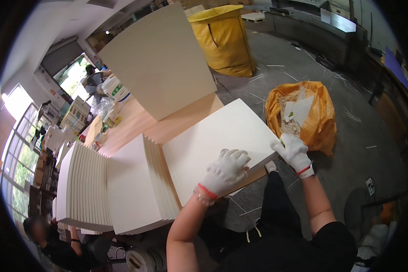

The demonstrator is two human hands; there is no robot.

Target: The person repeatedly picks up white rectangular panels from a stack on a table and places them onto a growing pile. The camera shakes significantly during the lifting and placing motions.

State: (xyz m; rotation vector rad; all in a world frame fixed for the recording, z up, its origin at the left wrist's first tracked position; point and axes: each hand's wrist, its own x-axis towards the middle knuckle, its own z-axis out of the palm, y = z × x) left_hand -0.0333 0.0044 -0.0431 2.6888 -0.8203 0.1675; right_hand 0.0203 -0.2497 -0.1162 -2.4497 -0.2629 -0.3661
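My left hand (227, 170), in a white knitted glove with a red cuff, rests on the near edge of a white rectangular board (221, 139) with its fingers partly bent. At the board's right corner is my right hand (292, 151), gloved alike; a small green thing shows between its thumb and fingers, too hidden to name. The white board lies flat on a wood-coloured table (190, 115). To its left stand white boards in a stepped stack (132, 183) and a fanned row of thick white boards (86, 187). A large beige panel (159, 64) stands upright behind.
An orange sack (321, 119) of thin offcut strips stands on the floor right of the table. Farther back is a tall yellow bag (224, 40). Strips litter the floor. A white bucket (115, 89) stands on the table. A seated co-worker (64, 241) is at lower left; another person sits farther off.
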